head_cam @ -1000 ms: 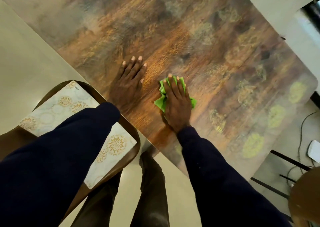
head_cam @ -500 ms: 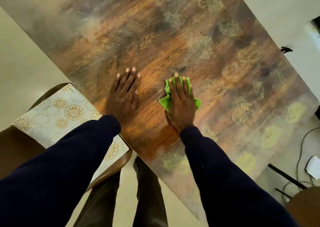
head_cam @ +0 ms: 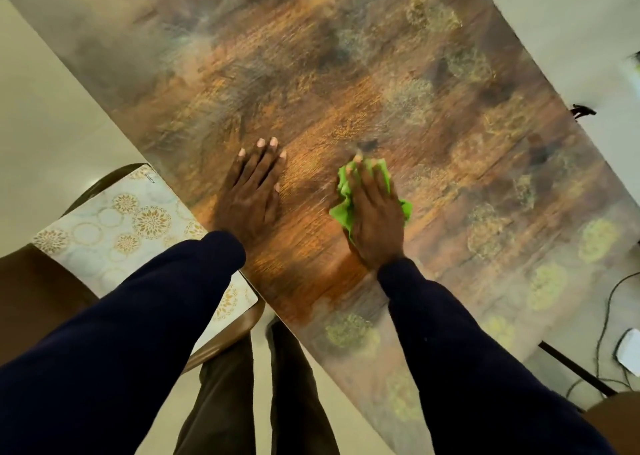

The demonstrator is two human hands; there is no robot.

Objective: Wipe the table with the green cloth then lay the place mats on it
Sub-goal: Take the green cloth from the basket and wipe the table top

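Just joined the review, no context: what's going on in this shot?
A person is wiping a wooden table. The right hand presses the green cloth flat on the tabletop, near the front edge. The left hand rests flat on the table beside it and holds nothing. A patterned place mat lies on a chair to the left, not yet laid on the table.

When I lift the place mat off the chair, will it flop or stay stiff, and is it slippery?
Probably fairly stiff: the place mat lies flat on the chair with straight edges and a crisp rounded corner. It looks thin, so it is likely light. Its smooth printed face may be slippery, so pinching an edge seems safer than pressing on top.
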